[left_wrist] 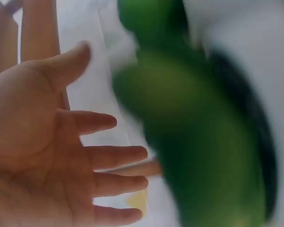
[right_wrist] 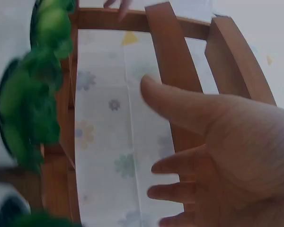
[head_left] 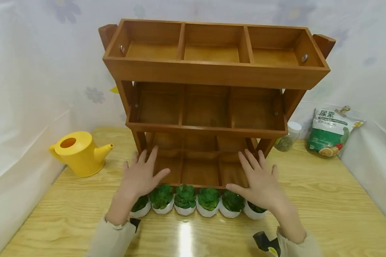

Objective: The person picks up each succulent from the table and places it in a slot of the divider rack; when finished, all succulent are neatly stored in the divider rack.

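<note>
Both hands are spread with nothing in them. My left hand [head_left: 139, 176] hovers by the lower left of a brown wooden tiered shelf [head_left: 212, 76], over the left end of a row of potted succulents [head_left: 185, 198]. On the other side my right hand [head_left: 260, 180] has its fingers stretched toward the lowest tier, its wrist close to the right-end succulent [head_left: 255, 210]. In the left wrist view the left palm [left_wrist: 28, 137] shows with fingers apart, beside a blurred green plant [left_wrist: 194, 142]. The right wrist view has the right palm [right_wrist: 255, 146] before the shelf's wooden frame.
A yellow watering can [head_left: 83, 153] stands on the wooden table [head_left: 325, 200] at left. At right are a lidded clear jar [head_left: 287, 137] and a green-and-white bag [head_left: 329, 134] with a clip. White patterned sheeting [head_left: 35, 71] encloses the back and sides.
</note>
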Demonstrator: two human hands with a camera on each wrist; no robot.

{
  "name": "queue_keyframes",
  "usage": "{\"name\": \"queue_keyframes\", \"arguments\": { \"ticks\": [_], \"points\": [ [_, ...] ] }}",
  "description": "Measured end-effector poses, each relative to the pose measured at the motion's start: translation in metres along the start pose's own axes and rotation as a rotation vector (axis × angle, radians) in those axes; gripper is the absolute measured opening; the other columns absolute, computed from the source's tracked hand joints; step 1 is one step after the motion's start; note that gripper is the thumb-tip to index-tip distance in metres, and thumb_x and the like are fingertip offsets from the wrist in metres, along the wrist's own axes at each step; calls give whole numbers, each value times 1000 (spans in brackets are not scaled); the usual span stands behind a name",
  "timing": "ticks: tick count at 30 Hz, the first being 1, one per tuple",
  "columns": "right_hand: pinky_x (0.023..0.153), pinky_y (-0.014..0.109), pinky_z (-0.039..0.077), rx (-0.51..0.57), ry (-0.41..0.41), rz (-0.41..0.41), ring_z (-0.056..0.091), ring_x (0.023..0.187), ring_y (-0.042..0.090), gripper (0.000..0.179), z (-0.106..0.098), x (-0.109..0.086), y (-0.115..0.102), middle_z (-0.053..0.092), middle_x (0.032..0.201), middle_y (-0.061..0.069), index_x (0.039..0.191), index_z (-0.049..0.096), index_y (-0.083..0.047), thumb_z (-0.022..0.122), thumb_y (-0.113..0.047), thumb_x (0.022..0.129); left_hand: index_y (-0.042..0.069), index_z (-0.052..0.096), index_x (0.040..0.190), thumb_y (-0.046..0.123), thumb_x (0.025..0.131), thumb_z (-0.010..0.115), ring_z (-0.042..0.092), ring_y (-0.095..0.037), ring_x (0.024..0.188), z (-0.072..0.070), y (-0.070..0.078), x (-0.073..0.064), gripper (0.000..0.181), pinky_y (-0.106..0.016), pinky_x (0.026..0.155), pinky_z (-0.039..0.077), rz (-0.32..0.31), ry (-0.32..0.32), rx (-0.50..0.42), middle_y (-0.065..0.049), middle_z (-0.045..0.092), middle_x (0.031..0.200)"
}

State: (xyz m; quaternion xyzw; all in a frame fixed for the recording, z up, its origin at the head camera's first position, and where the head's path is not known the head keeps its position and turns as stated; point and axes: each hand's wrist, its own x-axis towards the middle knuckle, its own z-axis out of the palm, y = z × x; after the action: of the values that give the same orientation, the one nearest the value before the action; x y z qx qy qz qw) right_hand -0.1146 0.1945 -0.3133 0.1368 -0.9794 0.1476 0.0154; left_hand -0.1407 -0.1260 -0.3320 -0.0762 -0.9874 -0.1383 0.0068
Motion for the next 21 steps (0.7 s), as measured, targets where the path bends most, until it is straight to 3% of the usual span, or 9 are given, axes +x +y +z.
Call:
{"name": "queue_keyframes", "arguments": {
  "ticks": [5, 9, 11, 16, 21],
  "points": [
    [91, 74, 30, 63, 98, -25, 35, 126, 53, 85, -12, -6, 28, 39, 141, 31, 147, 33, -1, 69, -47, 86, -5, 28, 147, 40, 95, 57, 47, -51, 116, -13, -28, 7, 75, -65, 88, 42, -42, 134, -135, -36, 45, 133],
    [91, 66, 39, 103, 167, -17, 44, 118, 51, 76, -15, -14, 46, 47, 132, 32, 142, 39, 3, 70, -39, 87, -9, 29, 144, 37, 97, 55, 50, -52, 113, -20, -47, 15, 71, -62, 86, 45, -105, 220, -298, -37, 47, 131],
    [89, 65, 41, 109, 179, -13, 47, 115, 50, 73, -15, -19, 52, 51, 128, 31, 140, 42, 4, 71, -37, 87, -10, 31, 143, 36, 97, 54, 51, -52, 112, -21, -55, 21, 70, -61, 87, 46, -106, 240, -354, -37, 48, 130],
    [83, 61, 45, 114, 202, -27, 55, 107, 46, 65, -13, -25, 60, 59, 118, 27, 135, 49, 3, 73, -32, 85, -9, 27, 145, 37, 98, 52, 50, -52, 113, -20, -70, 39, 71, -61, 89, 46, -60, 234, -420, -38, 44, 133],
    [80, 58, 47, 121, 225, -39, 59, 102, 42, 59, -10, -26, 60, 61, 115, 23, 133, 53, -1, 74, -31, 85, -3, 32, 145, 34, 100, 49, 55, -50, 110, -20, -81, 54, 61, -58, 87, 49, 42, 265, -491, -34, 48, 132]
  ]
}}
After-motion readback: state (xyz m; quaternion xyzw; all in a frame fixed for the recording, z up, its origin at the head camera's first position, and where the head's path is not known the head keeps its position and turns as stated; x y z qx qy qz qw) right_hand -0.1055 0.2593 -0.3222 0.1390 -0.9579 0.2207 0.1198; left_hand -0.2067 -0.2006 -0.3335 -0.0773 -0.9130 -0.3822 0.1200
